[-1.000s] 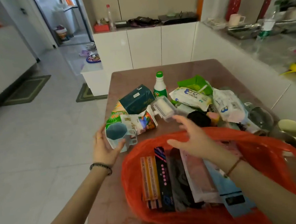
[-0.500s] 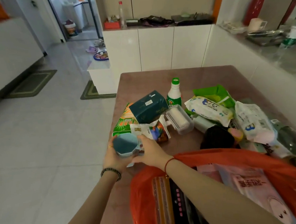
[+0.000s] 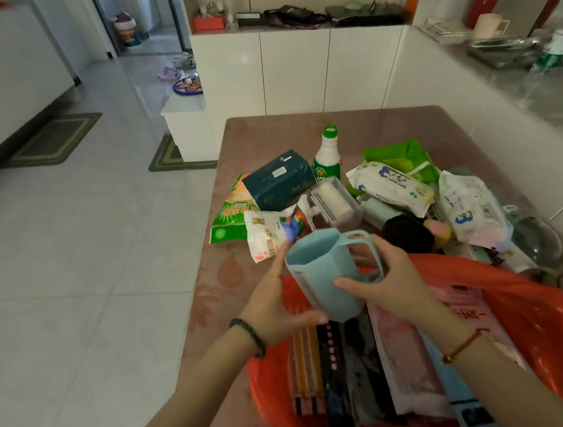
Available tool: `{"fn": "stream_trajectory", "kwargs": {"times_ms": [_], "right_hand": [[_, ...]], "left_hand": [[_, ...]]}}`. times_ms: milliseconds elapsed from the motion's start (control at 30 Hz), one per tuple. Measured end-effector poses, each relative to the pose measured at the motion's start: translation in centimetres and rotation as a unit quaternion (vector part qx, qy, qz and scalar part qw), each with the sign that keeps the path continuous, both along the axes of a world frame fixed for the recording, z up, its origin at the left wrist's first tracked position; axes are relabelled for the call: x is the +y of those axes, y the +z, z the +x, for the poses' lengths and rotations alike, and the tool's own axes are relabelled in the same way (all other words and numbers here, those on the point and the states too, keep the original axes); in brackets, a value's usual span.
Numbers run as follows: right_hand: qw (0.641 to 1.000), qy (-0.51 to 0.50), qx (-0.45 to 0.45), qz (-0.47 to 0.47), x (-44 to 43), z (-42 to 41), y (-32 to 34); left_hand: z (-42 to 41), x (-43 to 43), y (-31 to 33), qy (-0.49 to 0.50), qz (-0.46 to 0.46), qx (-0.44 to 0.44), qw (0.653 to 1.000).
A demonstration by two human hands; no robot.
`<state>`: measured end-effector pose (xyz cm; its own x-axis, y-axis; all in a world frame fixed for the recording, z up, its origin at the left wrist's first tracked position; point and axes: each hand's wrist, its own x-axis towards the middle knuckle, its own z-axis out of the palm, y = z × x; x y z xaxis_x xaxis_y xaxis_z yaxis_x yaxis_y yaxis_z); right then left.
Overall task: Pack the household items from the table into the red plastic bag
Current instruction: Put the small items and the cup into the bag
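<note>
- Cup (image 3: 320,278), pale blue with a loop handle: I have it lifted over the near-left rim of the red plastic bag (image 3: 541,319), mouth tilted away.
- My left hand (image 3: 275,303) cradles its left side and base.
- My right hand (image 3: 393,278) grips its body beside the handle.
- Flat packets already lie inside the bag.
- Behind, on the table (image 3: 385,127): dark green tissue pack (image 3: 278,181), green-capped bottle (image 3: 327,160), wet wipes (image 3: 390,182).

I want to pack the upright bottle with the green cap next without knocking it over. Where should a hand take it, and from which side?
Take the green-capped bottle around its narrow neck just under the cap, coming from above. It stands upright behind the dark tissue pack and the lint roller case, so the top is the free side; a lower side grip looks crowded.
</note>
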<state>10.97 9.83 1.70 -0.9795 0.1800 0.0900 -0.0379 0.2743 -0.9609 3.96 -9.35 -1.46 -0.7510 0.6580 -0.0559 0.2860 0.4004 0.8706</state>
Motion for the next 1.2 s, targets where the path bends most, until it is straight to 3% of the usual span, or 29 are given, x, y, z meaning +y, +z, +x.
{"fn": "stream_trajectory", "kwargs": {"times_ms": [100,167,233,267,333,400,467,567,667,800,867,933,1000,1100,1200], "right_hand": [[0.997,-0.035,-0.008,0.066,-0.4,2.0,-2.5],[0.995,-0.03,0.002,0.098,-1.0,2.8,-3.8],[0.979,0.002,0.046,0.197,-1.8,3.4,-4.5],[0.953,0.029,0.094,0.288,-2.2,3.5,-4.9],[0.864,0.088,0.19,0.458,-3.4,3.7,-5.8],[0.806,0.121,0.21,0.54,-4.3,3.3,-6.6],[0.796,0.092,0.181,0.57,-4.6,2.2,-6.6],[0.809,0.081,0.133,0.566,-5.5,0.2,-6.6],[0.807,0.134,0.059,0.572,-6.8,-0.8,-7.5],[0.862,0.184,0.034,0.47,-5.8,-0.8,-7.0],[0.903,0.178,0.065,0.387,-4.6,0.4,-5.5],[0.941,0.119,0.067,0.31,-2.6,2.7,-3.6],[0.957,0.036,0.103,0.268,0.3,5.0,-1.8],[0.956,-0.113,0.135,0.234,6.5,7.8,-0.1],[0.925,-0.279,0.11,0.233,13.5,9.9,0.5]], "left_hand": [[0.3,-0.3,-2.4,0.016,-0.218,0.044,0.975],[0.2,-0.7,-2.8,0.058,-0.275,0.025,0.959],[0.1,-1.0,-2.3,0.13,-0.237,-0.007,0.963],[-0.1,-1.2,-1.9,0.166,-0.212,-0.012,0.963],[-0.6,-1.5,-1.1,0.212,-0.168,-0.011,0.963],[-0.9,-1.7,-0.3,0.228,-0.127,-0.023,0.965],[-0.9,-1.6,0.6,0.217,-0.102,-0.027,0.97],[-0.4,-1.2,2.0,0.189,-0.069,-0.006,0.979],[-0.3,-1.3,2.2,0.18,-0.063,-0.006,0.982],[-0.8,-2.5,2.0,0.149,-0.172,-0.021,0.973],[-0.9,-2.5,2.7,0.116,-0.15,-0.033,0.981],[-0.6,-1.5,4.2,0.09,-0.129,0.05,0.986],[0.2,0.6,5.8,0.069,-0.082,0.107,0.988],[2.2,5.9,7.1,0.01,0.01,0.085,0.996],[4.1,12.3,6.4,-0.057,0.025,0.081,0.995]]}}
